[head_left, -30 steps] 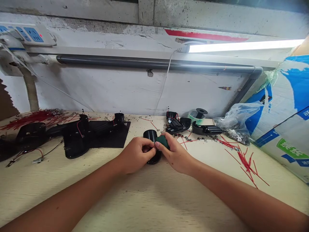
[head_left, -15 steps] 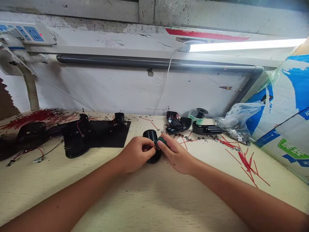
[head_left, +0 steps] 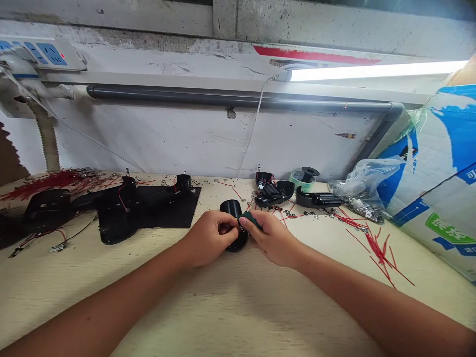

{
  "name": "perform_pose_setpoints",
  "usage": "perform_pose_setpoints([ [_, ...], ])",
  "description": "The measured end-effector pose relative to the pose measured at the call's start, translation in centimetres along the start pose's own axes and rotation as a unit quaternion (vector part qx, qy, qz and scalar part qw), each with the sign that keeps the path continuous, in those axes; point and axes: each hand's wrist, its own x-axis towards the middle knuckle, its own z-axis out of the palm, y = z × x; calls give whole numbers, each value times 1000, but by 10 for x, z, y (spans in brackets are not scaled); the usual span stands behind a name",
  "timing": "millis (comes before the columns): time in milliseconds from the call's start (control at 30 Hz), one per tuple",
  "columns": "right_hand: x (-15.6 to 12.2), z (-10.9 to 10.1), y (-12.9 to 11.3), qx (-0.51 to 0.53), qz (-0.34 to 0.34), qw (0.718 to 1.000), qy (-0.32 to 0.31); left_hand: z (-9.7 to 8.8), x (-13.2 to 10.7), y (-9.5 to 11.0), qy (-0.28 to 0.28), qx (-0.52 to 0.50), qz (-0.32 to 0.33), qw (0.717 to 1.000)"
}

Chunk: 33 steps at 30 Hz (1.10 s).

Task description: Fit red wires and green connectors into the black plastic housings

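Note:
A black, rounded plastic housing [head_left: 231, 207] is on the table in front of me, its middle covered by my fingers. My left hand [head_left: 212, 237] is closed at its left side, thumb and forefinger pinched over the housing; whether a small part sits between those fingertips is hidden. From the right, my right hand [head_left: 273, 238] is closed around a dark green tool [head_left: 256, 218], perhaps a handle. The tool's end meets the left fingertips above the housing, and its tip cannot be made out.
Black housings with wires [head_left: 117, 213] lie left, near a black mat [head_left: 182, 213] and a red wire heap [head_left: 55, 181]. Behind my right hand are more black shells [head_left: 273, 193] and a tape roll [head_left: 299, 178]. Red wires [head_left: 379, 248], a plastic bag [head_left: 372, 183] and a carton [head_left: 435, 183] are right.
The green tool in my right hand has tilted slightly and lies flatter. My left hand and the housing stay nearly in place; the view has shifted a little.

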Motion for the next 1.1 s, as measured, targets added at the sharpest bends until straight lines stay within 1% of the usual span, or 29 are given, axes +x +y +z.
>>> perform_pose_setpoints([
  [167,0,-1,0,-15,16,1000,-4,0,-1,0,1,-10,-9,1000],
  [300,0,0,1,-29,-3,1000,2,0,0,-1,-5,-16,-8,1000],
  [533,-2,3,1,30,16,999,-4,1,0,0,-7,-14,-4,1000],
  [667,-2,3,1,32,-2,999,-4,1,-1,-2,-8,-8,-4,1000],
  [800,-2,5,4,54,19,998,-13,2,-1,-2,-11,-7,-13,1000],
  [867,-1,6,6,69,19,997,-3,2,-1,0,-4,-9,-12,1000],
  [933,0,7,7,104,3,994,17,1,0,2,15,-30,-8,999],
  [1033,1,9,10,153,-39,987,36,1,3,4,52,-99,-15,994],
  [1100,1,10,12,152,-53,986,39,0,5,4,51,-133,-28,989],
])
